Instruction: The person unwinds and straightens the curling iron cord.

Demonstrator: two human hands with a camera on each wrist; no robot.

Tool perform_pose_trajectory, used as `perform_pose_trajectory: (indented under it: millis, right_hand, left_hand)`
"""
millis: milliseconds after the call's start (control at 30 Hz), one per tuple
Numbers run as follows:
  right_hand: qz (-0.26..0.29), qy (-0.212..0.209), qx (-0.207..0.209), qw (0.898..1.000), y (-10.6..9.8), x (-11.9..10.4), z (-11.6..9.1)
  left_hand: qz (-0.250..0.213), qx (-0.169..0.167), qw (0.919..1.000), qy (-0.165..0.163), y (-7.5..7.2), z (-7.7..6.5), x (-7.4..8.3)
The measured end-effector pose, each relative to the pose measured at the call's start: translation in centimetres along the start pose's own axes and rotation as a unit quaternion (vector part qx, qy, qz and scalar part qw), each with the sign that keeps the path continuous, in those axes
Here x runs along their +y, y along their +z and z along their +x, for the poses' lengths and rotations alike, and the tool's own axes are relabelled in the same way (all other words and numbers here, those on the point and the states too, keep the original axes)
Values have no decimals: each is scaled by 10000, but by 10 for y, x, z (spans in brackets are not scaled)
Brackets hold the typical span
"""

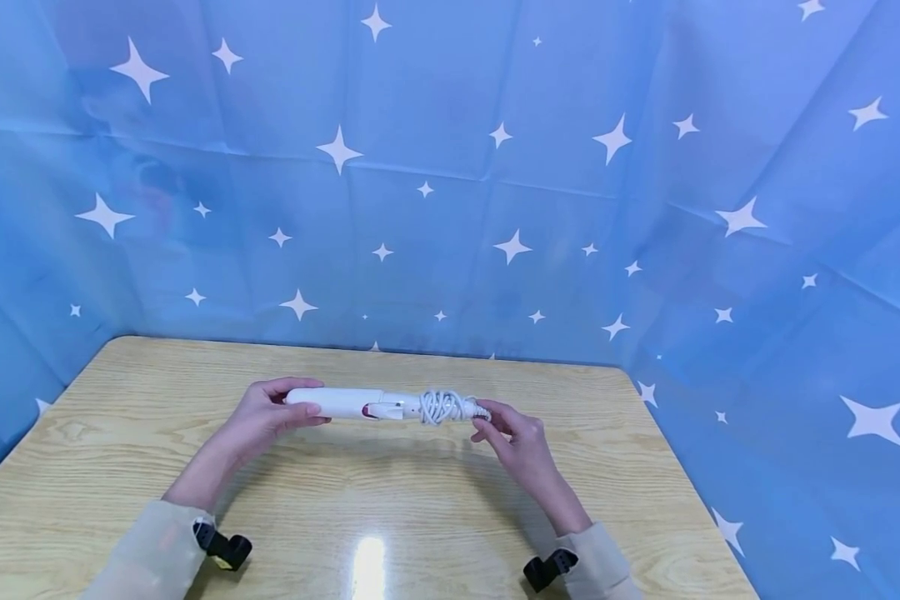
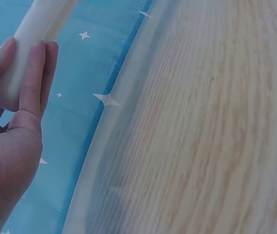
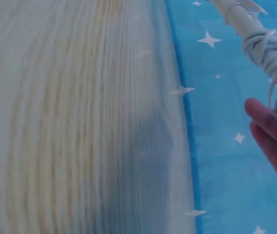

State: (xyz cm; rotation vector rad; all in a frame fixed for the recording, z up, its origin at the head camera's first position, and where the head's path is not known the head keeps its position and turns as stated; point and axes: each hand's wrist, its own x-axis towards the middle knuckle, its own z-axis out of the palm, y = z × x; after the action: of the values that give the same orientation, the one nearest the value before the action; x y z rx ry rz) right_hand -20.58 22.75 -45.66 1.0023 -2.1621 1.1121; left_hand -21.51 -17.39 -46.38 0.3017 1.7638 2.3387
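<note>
Both hands hold a white curling iron (image 1: pixel 345 402) level above the table, its cord (image 1: pixel 441 407) wound in several loops around the handle. The thick, rounded end lies between the thumb and fingers of my left hand (image 1: pixel 270 410). In the left wrist view, the fingers (image 2: pixel 30 80) of that hand grip this smooth white end. My right hand (image 1: pixel 521 442) pinches the other end, where the cord leaves the handle. The right wrist view shows the wound cord (image 3: pixel 267 51) just above the right fingers (image 3: pixel 269 124). A small lever with a dark red spot sits mid-length.
Below the hands spreads a light wood-grain table (image 1: pixel 330 500) with rounded far corners. A blue cloth with white stars (image 1: pixel 435 208) hangs behind it and along its sides. Black wrist devices (image 1: pixel 223 546) are strapped over both pale sleeves.
</note>
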Motion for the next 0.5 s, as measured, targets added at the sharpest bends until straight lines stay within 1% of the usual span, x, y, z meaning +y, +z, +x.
perform_pose_trajectory:
  millis: [100, 200, 233, 333, 367, 433, 500]
  right_hand:
    - [62, -33, -65, 10000, -1, -1, 1]
    - [117, -58, -2, 9999, -3, -14, 6]
    - [165, -13, 15, 9999, -3, -14, 6]
    - [383, 265, 47, 9989, -2, -18, 7]
    - [447, 404, 40, 9982, -2, -17, 6]
    - [523, 701, -15, 9962, 0, -11, 3]
    - [544, 951, -89, 9939, -1, -13, 4]
  left_hand:
    - [-70, -60, 9999, 55, -1, 0, -1]
    - [-127, -87, 9998, 84, -2, 0, -1]
    - [-141, -96, 9998, 85, -2, 0, -2]
    - [-153, -93, 9998, 55, -1, 0, -1]
    - [-153, -85, 9998, 42, -1, 0, -1]
    - [-155, -98, 9998, 45, -2, 0, -2]
    - [-191, -96, 9998, 25, -2, 0, -3]
